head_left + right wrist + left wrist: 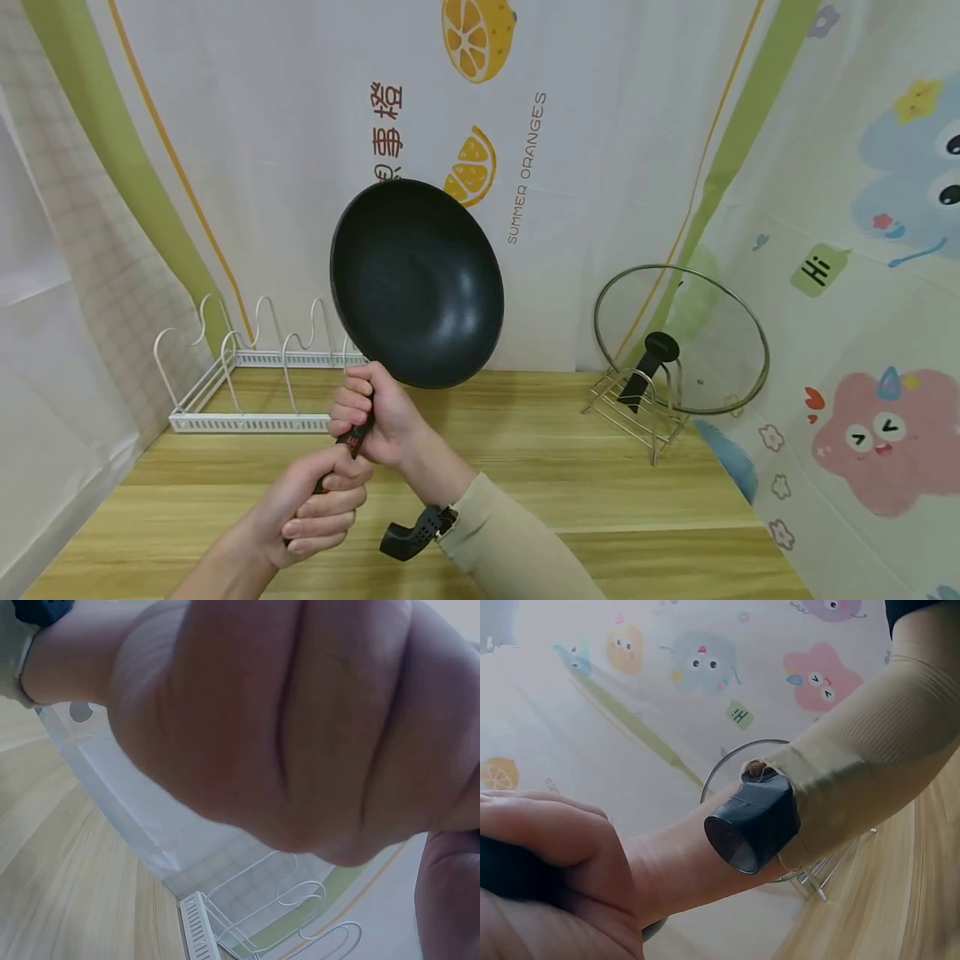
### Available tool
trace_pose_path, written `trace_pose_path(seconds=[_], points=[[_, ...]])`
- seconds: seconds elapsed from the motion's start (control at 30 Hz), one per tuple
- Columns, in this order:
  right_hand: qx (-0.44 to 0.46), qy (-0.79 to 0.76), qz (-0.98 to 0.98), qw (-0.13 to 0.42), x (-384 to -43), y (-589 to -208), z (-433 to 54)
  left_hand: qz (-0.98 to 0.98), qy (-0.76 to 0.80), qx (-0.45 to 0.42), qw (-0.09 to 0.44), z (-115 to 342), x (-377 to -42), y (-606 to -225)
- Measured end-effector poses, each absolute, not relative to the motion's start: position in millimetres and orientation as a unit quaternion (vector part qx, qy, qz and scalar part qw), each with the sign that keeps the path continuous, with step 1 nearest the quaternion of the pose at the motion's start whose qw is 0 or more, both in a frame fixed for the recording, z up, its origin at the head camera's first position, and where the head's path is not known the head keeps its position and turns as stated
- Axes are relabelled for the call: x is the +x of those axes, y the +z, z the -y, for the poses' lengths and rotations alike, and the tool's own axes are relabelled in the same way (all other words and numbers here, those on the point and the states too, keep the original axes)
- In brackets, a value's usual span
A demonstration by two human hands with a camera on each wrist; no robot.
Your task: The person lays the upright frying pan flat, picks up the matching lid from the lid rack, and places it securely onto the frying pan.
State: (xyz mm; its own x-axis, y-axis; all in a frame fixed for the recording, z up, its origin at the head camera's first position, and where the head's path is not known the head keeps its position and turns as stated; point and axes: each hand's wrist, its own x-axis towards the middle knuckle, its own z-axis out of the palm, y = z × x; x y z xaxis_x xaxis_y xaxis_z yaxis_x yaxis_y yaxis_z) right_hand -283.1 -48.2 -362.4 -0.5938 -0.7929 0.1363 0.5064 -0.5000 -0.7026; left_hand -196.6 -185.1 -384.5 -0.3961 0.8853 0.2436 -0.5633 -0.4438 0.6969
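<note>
A black wok (416, 283) is held up in the middle of the head view, its dark inside facing me. Its long black handle (356, 437) slants down to the left, with small red marks on it. My right hand (381, 417) grips the handle close to the pan. Just below, my left hand (322, 505) wraps its fingers round the lower handle. In the left wrist view, a dark part of the handle (514, 874) shows inside the grip. Curled fingers fill much of the right wrist view.
A white wire rack (251, 423) stands at the back left of the wooden table (480, 508). At the back right, a glass lid (712, 333) with a black knob leans in a small wire stand (654, 442). Printed curtains (600, 167) hang behind and beside the table.
</note>
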Motion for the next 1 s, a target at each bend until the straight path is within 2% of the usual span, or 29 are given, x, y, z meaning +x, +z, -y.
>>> trace_pose_path(seconds=[0.53,0.8,1.0], points=[[-0.224,-0.858,-0.203,0.416,-282.6,-364.0,38.7,-0.151,0.758,0.328,0.543,175.4,-208.8,-384.1],[-0.230,-0.871,-0.165,0.402,-281.6,-367.4,36.1,-0.098,0.719,0.350,0.592,171.7,-216.1,-383.3],[-0.233,-0.874,-0.141,0.402,-281.4,-368.1,32.2,-0.077,0.706,0.357,0.607,167.3,-219.3,-383.1]])
